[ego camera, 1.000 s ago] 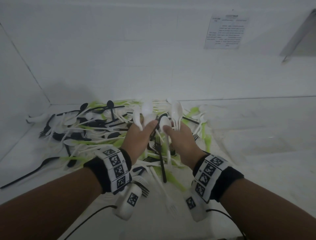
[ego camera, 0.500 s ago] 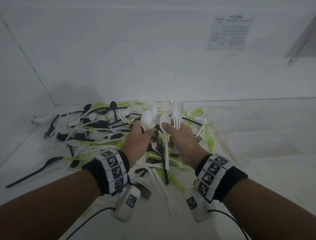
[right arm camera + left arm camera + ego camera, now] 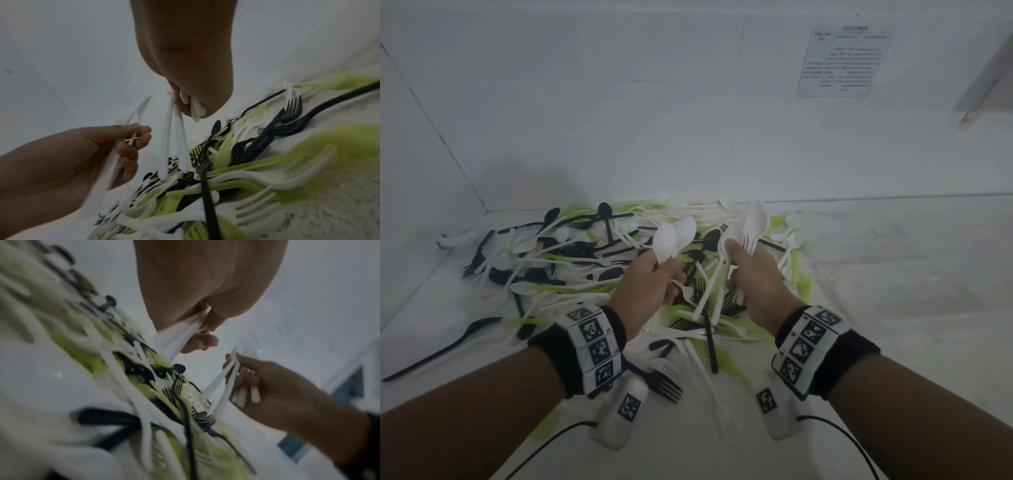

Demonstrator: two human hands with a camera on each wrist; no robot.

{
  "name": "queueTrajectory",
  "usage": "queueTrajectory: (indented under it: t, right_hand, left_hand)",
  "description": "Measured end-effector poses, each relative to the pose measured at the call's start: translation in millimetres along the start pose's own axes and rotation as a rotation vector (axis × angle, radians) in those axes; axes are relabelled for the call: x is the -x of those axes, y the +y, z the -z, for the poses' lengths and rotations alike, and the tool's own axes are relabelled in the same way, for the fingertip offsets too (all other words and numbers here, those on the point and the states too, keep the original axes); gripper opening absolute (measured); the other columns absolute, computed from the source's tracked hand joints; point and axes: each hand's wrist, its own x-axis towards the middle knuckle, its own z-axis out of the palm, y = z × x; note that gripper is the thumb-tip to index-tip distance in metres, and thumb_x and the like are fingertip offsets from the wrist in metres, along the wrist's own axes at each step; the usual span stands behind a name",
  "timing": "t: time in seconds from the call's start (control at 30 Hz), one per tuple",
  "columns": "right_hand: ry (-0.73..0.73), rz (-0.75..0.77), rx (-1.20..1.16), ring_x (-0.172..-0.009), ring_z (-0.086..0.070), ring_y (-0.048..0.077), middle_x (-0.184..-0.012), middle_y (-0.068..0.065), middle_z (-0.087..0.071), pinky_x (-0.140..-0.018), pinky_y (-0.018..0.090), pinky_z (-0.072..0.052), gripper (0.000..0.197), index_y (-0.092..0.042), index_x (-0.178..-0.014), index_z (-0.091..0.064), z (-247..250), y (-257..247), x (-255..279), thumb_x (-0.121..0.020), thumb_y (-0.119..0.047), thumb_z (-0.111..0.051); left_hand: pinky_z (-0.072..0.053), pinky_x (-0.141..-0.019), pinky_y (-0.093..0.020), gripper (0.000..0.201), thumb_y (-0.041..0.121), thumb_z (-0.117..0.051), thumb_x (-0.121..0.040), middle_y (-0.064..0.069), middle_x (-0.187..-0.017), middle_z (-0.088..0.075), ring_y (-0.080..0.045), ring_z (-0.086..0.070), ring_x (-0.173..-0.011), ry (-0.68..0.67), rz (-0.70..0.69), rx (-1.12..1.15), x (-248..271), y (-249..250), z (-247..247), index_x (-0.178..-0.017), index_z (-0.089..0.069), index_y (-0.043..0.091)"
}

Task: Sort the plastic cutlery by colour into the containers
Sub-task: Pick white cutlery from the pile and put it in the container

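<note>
Lifting clear of the pile [image 3: 592, 274], the left hand [image 3: 650, 287] now pinches two white spoons [image 3: 674, 236] by their handles, while the right hand [image 3: 756, 281] clutches several more white spoons [image 3: 755, 222]. White is gathered; no containers are visible.

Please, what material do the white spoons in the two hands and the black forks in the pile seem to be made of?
White spoons, held by the left hand and the right hand: probably thin moulded plastic, smooth with a dull sheen, slightly translucent.
Black forks: seemingly the same plastic, opaque, semi-matt, with thin flat handles.
</note>
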Motion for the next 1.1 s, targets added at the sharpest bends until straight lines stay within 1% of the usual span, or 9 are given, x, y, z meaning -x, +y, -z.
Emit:
queueTrajectory:
  t: [0.2,0.37,0.47,0.57,0.63,0.7,0.87,1.0,1.1]
  right_hand:
    - [-0.043,-0.047,-0.02,-0.055,-0.044,0.011,-0.075,-0.003,-0.053,-0.052,0.027,-0.043,0.014,-0.016,-0.101,-0.066,-2.6,2.1,-1.7,-0.105,-0.027,-0.06]
    - [-0.122,-0.057,-0.103,-0.061,-0.049,0.018,-0.084,0.01,-0.058,-0.054,0.029,-0.044,0.027,-0.003,-0.116,-0.067,-8.7,1.3,-1.1,-0.105,-0.026,-0.06]
    - [-0.185,-0.081,-0.125,-0.058,-0.059,0.017,-0.089,0.016,-0.064,-0.055,0.027,-0.049,0.029,0.0,-0.12,-0.066,-13.8,0.8,1.5,-0.106,-0.023,-0.056]
    - [-0.181,-0.064,-0.077,-0.055,-0.059,0.009,-0.087,0.008,-0.066,-0.056,0.025,-0.049,0.025,-0.007,-0.121,-0.064,-14.1,0.9,3.8,-0.108,-0.025,-0.054]
    - [-0.133,-0.042,-0.065,-0.048,-0.053,0.003,-0.081,-0.002,-0.064,-0.056,0.025,-0.046,0.02,-0.012,-0.115,-0.064,-10.8,1.0,3.3,-0.108,-0.026,-0.053]
    - [-0.069,-0.038,-0.068,-0.048,-0.048,0.004,-0.072,-0.006,-0.062,-0.056,0.027,-0.043,0.017,-0.014,-0.106,-0.064,-7.4,0.7,1.4,-0.108,-0.026,-0.052]
    - [-0.067,-0.07,-0.06,-0.047,-0.047,0.006,-0.069,-0.005,-0.061,-0.052,0.027,-0.042,0.019,-0.013,-0.106,-0.066,-7.7,-0.4,5.2,-0.107,-0.028,-0.055]
    - [-0.134,-0.06,-0.07,-0.052,-0.045,0.011,-0.079,0.007,-0.053,-0.053,0.029,-0.043,0.03,-0.002,-0.116,-0.066,-17.6,-2.0,11.2,-0.106,-0.029,-0.057]
    - [-0.151,-0.048,-0.08,-0.062,-0.049,0.019,-0.086,0.012,-0.053,-0.058,0.032,-0.043,0.033,0.001,-0.119,-0.066,-24.0,-4.5,14.4,-0.106,-0.028,-0.058]
  left_hand:
    - [-0.057,-0.069,-0.042,0.024,0.028,-0.049,-0.108,-0.005,-0.087,-0.076,-0.018,-0.065,-0.064,-0.043,-0.116,-0.193,1.1,-3.5,-2.0,-0.103,-0.065,0.012]
    - [-0.054,-0.068,-0.024,0.026,0.027,-0.054,-0.106,-0.007,-0.091,-0.078,-0.015,-0.066,-0.075,-0.116,-0.045,-0.071,2.2,0.9,-9.6,-0.109,-0.067,0.005]
    - [-0.057,-0.08,-0.04,0.027,0.027,-0.057,-0.104,-0.005,-0.089,-0.078,-0.017,-0.066,-0.076,-0.149,-0.051,-0.059,3.3,2.6,-11.6,-0.11,-0.072,0.005]
    - [-0.055,-0.093,-0.047,0.03,0.039,-0.057,-0.103,-0.013,-0.1,-0.076,-0.03,-0.071,-0.09,-0.176,-0.063,-0.109,5.3,0.3,-9.7,-0.108,-0.074,0.015]
    - [-0.058,-0.083,-0.044,0.033,0.043,-0.056,-0.102,-0.014,-0.093,-0.073,-0.035,-0.067,-0.083,-0.138,-0.059,-0.131,4.9,-1.0,-6.7,-0.107,-0.071,0.014]
    - [-0.048,-0.064,-0.032,0.026,0.035,-0.052,-0.105,-0.005,-0.077,-0.06,-0.02,-0.055,-0.069,-0.067,-0.07,-0.148,4.9,0.1,-1.9,-0.107,-0.066,0.014]
    - [-0.04,-0.077,-0.025,0.019,0.044,-0.039,-0.107,0.014,-0.092,-0.049,0.0,-0.048,-0.078,-0.051,-0.106,-0.231,4.3,2.8,0.3,-0.098,-0.052,0.033]
    - [-0.031,-0.058,-0.029,0.019,0.023,-0.034,-0.109,0.005,-0.074,-0.04,-0.005,-0.034,-0.054,-0.022,-0.165,-0.291,5.8,2.8,-5.0,-0.098,-0.05,0.021]
    - [-0.033,-0.053,-0.021,0.016,0.018,-0.04,-0.108,0.005,-0.074,-0.045,-0.002,-0.038,-0.053,-0.008,-0.229,-0.298,6.9,5.4,-10.5,-0.098,-0.048,0.027]
